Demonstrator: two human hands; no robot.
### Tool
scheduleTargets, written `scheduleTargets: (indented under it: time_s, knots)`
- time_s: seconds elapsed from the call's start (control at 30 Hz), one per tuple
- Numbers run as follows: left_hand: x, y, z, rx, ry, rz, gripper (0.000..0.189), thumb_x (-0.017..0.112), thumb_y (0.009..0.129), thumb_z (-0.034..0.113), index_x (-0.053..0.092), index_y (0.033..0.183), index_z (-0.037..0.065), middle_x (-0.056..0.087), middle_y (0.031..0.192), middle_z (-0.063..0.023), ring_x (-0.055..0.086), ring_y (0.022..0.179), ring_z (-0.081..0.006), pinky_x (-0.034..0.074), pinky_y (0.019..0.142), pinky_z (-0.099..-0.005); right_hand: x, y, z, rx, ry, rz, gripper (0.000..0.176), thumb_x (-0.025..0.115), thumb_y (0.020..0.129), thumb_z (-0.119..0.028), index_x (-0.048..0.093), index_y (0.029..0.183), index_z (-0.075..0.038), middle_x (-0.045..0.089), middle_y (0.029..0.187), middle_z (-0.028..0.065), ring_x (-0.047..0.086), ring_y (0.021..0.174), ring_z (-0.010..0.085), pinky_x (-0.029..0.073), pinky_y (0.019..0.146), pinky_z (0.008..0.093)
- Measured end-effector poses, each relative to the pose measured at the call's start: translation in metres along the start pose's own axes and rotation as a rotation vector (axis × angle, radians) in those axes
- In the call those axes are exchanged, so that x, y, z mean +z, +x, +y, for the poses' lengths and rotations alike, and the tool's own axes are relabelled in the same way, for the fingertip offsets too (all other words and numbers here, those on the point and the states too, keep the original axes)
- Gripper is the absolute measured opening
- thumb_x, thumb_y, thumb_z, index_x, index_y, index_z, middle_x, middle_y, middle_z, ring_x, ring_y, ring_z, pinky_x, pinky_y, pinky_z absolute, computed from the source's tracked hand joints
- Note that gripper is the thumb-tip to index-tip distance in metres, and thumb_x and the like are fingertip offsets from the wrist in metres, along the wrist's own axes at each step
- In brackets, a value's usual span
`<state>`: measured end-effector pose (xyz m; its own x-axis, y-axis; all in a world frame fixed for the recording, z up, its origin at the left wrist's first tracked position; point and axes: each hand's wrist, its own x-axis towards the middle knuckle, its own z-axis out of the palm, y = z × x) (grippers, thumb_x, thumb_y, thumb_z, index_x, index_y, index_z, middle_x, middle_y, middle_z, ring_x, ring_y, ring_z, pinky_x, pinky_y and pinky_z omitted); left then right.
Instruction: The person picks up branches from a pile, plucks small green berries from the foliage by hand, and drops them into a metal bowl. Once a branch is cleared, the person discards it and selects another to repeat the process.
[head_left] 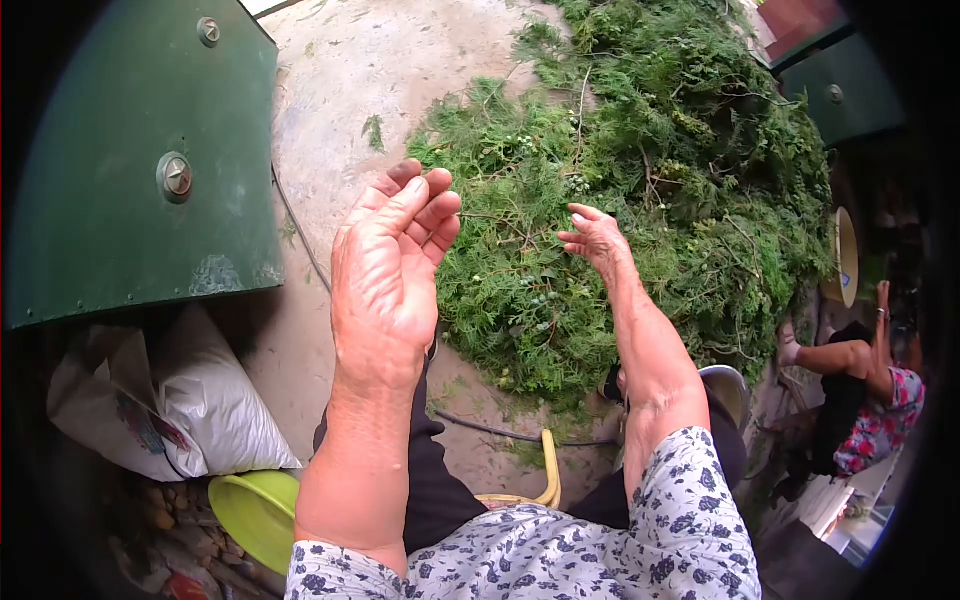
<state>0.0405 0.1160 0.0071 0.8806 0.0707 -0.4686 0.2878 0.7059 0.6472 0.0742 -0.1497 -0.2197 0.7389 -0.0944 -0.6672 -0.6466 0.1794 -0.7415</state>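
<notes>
My left hand (pixel 392 255) is raised in front of the concrete floor, palm turned toward me. Its thumb meets the tips of the nearest fingers while the others curl loosely; anything pinched there is too small to make out. Farther right, my right hand (pixel 598 238) reaches over a big heap of green conifer branches (pixel 690 150), its fingers apart and nothing held. Flat scaly sprays, thin brown twigs and small pale cones show in the heap. Its near edge (pixel 540 360) lies just beyond my knees.
A green metal door (pixel 130 180) stands at left, with a white sack (pixel 215 400) and a lime-green basin (pixel 250 520) below it. A dark hose (pixel 480 428) crosses the floor. Another person (pixel 880 400) sits at right by a yellowish basin (pixel 846 258). A metal bowl (pixel 728 390) is beside my right knee.
</notes>
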Motion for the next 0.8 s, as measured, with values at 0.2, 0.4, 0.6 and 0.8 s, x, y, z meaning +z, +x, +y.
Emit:
scheduleTargets:
  time_s: [0.2, 0.4, 0.6, 0.8]
  knots:
    - [0.008, 0.002, -0.004, -0.054, -0.005, -0.012, 0.019, 0.055, 0.085, 0.007, 0.05, 0.103, 0.005, 0.061, 0.091, -0.0077, 0.058, 0.076, -0.0131, 0.046, 0.072, -0.0251, 0.032, 0.03, 0.019, -0.001, 0.103, -0.055, 0.052, 0.053, 0.086, -0.01, 0.031, 0.133, 0.002, 0.039, 0.132, 0.0185, 0.06, 0.091, 0.0236, 0.054, 0.064, 0.0312]
    - [0.008, 0.002, -0.007, -0.048, -0.002, -0.026, 0.017, 0.055, 0.085, 0.008, 0.051, 0.102, 0.005, 0.061, 0.09, -0.0073, 0.058, 0.074, -0.0125, 0.046, 0.071, -0.0247, 0.017, -0.026, 0.021, -0.101, 0.273, -0.024, 0.053, 0.052, 0.087, -0.007, 0.029, 0.132, 0.007, 0.037, 0.134, 0.0198, 0.059, 0.093, 0.0225, 0.052, 0.067, 0.0301]
    - [0.007, 0.0, -0.011, -0.062, 0.015, -0.047, 0.016, 0.055, 0.086, 0.009, 0.052, 0.102, 0.005, 0.061, 0.091, -0.0056, 0.058, 0.077, -0.0121, 0.047, 0.073, -0.0248, 0.009, -0.092, 0.061, -0.121, 0.371, -0.091, 0.054, 0.06, 0.084, -0.012, 0.034, 0.128, 0.007, 0.046, 0.124, 0.0151, 0.06, 0.091, 0.0212, 0.051, 0.07, 0.0321]
    - [0.006, 0.002, -0.019, -0.073, 0.028, -0.046, 0.016, 0.056, 0.085, 0.006, 0.053, 0.1, 0.003, 0.061, 0.091, -0.0075, 0.059, 0.079, -0.0146, 0.049, 0.073, -0.027, 0.014, -0.137, 0.115, 0.036, 0.059, 0.0, 0.037, 0.058, 0.083, -0.009, 0.05, 0.118, 0.003, 0.059, 0.105, 0.0114, 0.063, 0.079, 0.0162, 0.052, 0.057, 0.0246]
